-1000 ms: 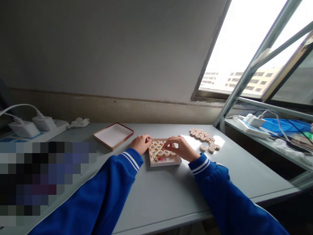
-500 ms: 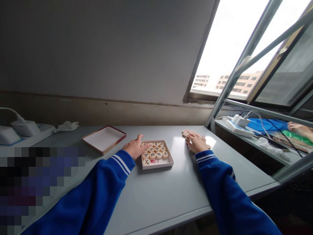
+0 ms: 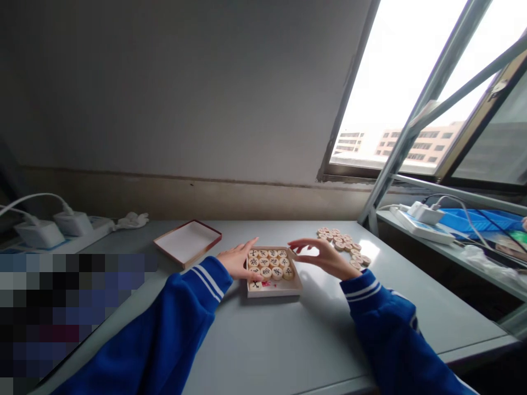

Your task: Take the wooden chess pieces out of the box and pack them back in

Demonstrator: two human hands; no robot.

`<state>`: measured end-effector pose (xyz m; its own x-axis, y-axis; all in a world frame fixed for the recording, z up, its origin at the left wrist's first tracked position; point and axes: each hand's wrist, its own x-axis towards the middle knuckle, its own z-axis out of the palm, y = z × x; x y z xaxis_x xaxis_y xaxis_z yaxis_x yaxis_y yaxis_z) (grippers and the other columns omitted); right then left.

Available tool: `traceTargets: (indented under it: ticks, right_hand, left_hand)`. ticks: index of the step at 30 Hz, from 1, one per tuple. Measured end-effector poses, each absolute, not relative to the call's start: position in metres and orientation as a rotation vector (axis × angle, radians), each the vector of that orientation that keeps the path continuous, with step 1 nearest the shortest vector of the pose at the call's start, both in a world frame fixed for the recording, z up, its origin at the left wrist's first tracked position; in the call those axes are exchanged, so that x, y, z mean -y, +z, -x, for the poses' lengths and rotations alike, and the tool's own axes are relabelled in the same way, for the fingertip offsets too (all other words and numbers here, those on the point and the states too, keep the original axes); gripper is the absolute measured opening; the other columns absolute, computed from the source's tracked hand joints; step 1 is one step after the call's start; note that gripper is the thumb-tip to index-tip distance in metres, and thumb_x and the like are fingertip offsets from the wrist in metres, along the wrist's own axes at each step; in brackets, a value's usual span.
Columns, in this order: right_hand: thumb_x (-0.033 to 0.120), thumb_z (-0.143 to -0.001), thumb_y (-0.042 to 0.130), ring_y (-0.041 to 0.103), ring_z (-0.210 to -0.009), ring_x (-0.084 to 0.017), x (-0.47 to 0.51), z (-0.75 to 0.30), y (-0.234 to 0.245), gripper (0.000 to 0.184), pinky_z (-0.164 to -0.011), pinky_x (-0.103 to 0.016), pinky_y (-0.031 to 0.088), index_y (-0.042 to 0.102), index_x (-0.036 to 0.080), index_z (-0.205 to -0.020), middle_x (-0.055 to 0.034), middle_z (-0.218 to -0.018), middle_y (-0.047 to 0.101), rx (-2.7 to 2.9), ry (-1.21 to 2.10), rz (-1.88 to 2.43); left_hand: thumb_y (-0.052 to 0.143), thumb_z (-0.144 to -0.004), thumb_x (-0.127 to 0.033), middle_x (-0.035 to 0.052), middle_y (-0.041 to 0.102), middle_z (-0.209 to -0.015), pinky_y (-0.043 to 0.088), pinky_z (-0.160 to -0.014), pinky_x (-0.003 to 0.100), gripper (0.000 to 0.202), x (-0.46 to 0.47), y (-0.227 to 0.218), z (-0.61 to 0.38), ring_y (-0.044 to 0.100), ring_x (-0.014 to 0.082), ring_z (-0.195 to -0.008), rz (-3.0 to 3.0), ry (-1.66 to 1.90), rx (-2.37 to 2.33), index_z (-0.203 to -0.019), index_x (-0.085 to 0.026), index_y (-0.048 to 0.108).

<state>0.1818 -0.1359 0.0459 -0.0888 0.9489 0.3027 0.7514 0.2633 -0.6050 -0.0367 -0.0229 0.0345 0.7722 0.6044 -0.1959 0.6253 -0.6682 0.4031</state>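
A shallow box (image 3: 273,287) sits on the grey table (image 3: 288,334), with several round wooden game pieces (image 3: 269,262) marked in black lying in rows inside it. My left hand (image 3: 236,261) rests against the box's left side, fingers stretched out and holding nothing. Just right of the box, my right hand (image 3: 321,254) hovers with its fingers curled. Its fingertips are pinched together over the box's far right corner. What they hold is too small to make out. A loose heap of the same pieces (image 3: 342,244) lies beyond this hand.
The box's red-edged lid (image 3: 188,242) lies upturned at the left. A power strip with white chargers (image 3: 53,226) and a crumpled cloth (image 3: 132,220) sit at the far left. At the right are a metal window frame (image 3: 395,164) and a shelf with another power strip (image 3: 422,219).
My right hand went from the box to the loose heap and has come back over the box's right corner. My left hand has opened and stayed beside the box.
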Motion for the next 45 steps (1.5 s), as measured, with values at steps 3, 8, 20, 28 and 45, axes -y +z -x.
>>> traceTargets:
  ticks: [3,8,20,28,45]
  right_hand:
    - [0.036,-0.072,0.058,0.057,-0.075,-0.014,0.134,-0.149,0.046,0.026,-0.068,-0.027,0.046,0.063,0.018,-0.091,-0.0049,-0.087,0.064,2.04,0.46,1.414]
    - [0.03,-0.074,0.058,0.057,-0.075,-0.013,0.132,-0.129,0.039,0.023,-0.07,-0.025,0.046,0.063,0.019,-0.093,-0.0046,-0.086,0.064,2.204,0.476,1.346]
    - [0.032,-0.072,0.059,0.055,-0.063,-0.011,0.134,-0.132,0.034,0.019,-0.058,-0.021,0.045,0.061,0.014,-0.08,-0.0048,-0.074,0.061,2.16,0.497,1.354]
    - [0.038,-0.081,0.046,0.04,-0.05,-0.007,0.134,-0.135,0.029,0.036,-0.049,-0.02,0.033,0.055,0.014,-0.055,-0.0004,-0.056,0.05,2.293,0.388,1.37]
    - [0.032,-0.07,0.054,0.051,-0.09,-0.023,0.118,-0.25,0.029,0.027,-0.073,-0.033,0.036,0.064,0.025,-0.094,-0.0055,-0.092,0.061,1.314,-0.348,2.397]
  left_hand:
    - [0.057,-0.059,-0.056,0.013,0.019,-0.14,0.028,-0.098,0.038,0.105,0.024,0.036,0.037,0.026,0.0293,-0.124,-2.495,-0.066,-0.919,-0.136,-0.018,-0.003]
    - [0.051,-0.068,-0.052,0.0119,0.02,-0.14,0.028,-0.098,0.039,0.089,0.026,0.036,0.038,0.026,0.0285,-0.124,-2.5,-0.068,-0.94,-0.136,-0.02,0.003]
    - [0.03,-0.078,-0.053,0.0122,0.041,-0.124,0.033,-0.09,0.043,0.065,0.038,0.02,0.026,0.04,0.0284,-0.113,-2.686,0.07,-1.103,-0.134,-0.022,0.016]
    - [0.024,-0.083,-0.045,0.0108,0.043,-0.126,0.033,-0.092,0.039,0.056,0.038,0.012,0.023,0.041,0.0251,-0.113,-2.634,0.251,-1.125,-0.131,-0.016,0.025]
    - [0.027,-0.081,-0.021,0.0024,0.061,-0.101,0.04,-0.071,0.029,0.029,0.036,0.01,0.022,0.057,0.0184,-0.085,-2.628,0.463,-1.239,-0.099,-0.023,0.05]
